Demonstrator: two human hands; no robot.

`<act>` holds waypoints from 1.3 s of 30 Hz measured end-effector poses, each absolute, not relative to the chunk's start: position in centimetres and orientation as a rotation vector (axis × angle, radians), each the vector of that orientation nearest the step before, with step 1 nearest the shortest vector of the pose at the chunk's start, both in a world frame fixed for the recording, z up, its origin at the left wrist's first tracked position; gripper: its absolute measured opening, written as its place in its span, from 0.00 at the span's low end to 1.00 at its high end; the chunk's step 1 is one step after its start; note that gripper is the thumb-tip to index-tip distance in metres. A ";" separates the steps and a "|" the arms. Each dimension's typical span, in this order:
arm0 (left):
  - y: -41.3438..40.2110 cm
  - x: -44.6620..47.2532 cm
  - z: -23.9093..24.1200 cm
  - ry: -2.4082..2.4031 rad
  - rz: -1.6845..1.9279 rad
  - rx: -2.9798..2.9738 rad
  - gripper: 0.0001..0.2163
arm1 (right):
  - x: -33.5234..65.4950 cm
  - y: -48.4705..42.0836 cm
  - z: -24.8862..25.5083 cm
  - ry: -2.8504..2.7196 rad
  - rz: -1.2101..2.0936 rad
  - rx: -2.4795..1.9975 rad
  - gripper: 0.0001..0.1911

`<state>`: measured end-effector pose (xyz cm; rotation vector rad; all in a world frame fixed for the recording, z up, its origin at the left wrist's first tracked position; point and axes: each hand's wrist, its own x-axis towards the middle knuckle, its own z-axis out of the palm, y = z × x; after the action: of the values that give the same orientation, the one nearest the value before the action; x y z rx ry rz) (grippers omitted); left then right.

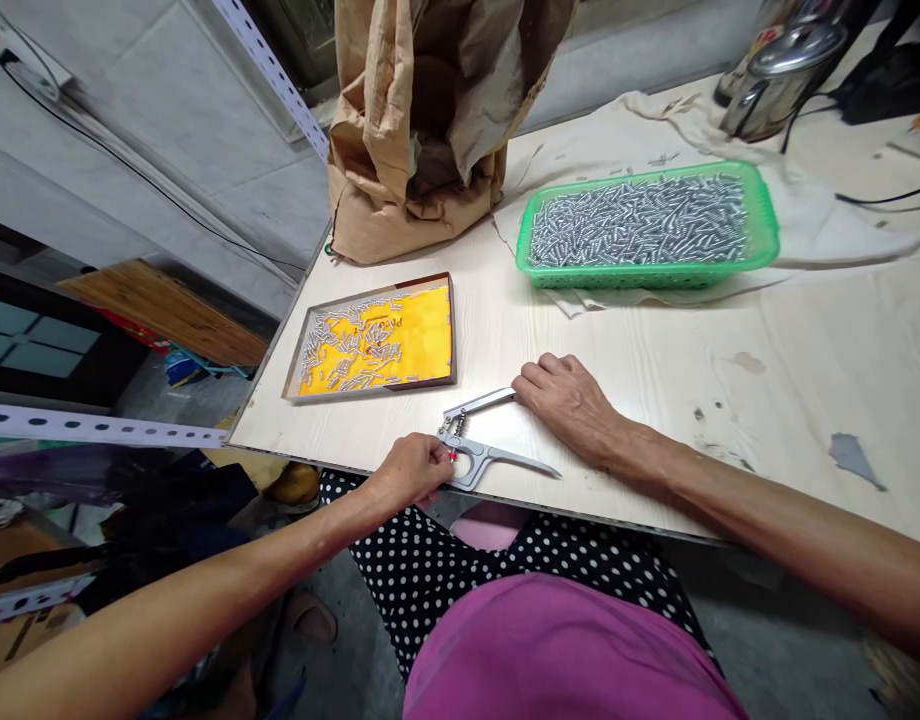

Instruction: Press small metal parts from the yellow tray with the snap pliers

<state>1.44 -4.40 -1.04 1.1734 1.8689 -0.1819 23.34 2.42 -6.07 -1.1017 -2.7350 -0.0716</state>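
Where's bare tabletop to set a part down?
Bare tabletop between the yellow-lined tray and green basket; more, stained, right of the right hand. Crowded: around the left hand and gray tool.

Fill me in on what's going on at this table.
A person has both hands on a plier-like tool at the table's near edge. The right hand grips the end of its upper handle; the left hand pinches at a small red part. Beyond, small metal pieces fill a green basket and lie scattered in a tray.
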 end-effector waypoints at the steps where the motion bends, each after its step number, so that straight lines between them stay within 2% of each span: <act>1: -4.6 1.3 -1.1 1.861 -0.160 1.205 0.03 | 23.4 2.2 -5.9 -2.717 -0.097 -1.100 0.15; 4: -5.4 0.8 -1.5 1.826 -0.067 1.319 0.03 | 23.6 1.7 -5.6 -2.661 -0.128 -1.128 0.16; 11: -6.0 0.5 -1.9 1.823 0.010 1.455 0.04 | 23.9 1.3 -5.5 -2.660 -0.149 -1.165 0.14; 21: -6.7 0.0 -2.2 1.775 0.107 1.526 0.06 | 25.1 -2.7 -3.6 -2.535 -0.279 -1.187 0.18; 28: -6.0 0.0 -2.1 1.762 0.022 1.496 0.06 | 24.7 -1.6 -5.2 -2.533 -0.100 -1.294 0.15; 39: -5.1 1.1 -1.3 1.845 -0.003 1.165 0.03 | 23.8 3.5 -6.2 -2.703 0.095 -1.207 0.06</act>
<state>1.15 -5.08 -1.34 1.1654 1.8454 -0.0033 23.84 3.52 -6.19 -1.2073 -2.7026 0.0953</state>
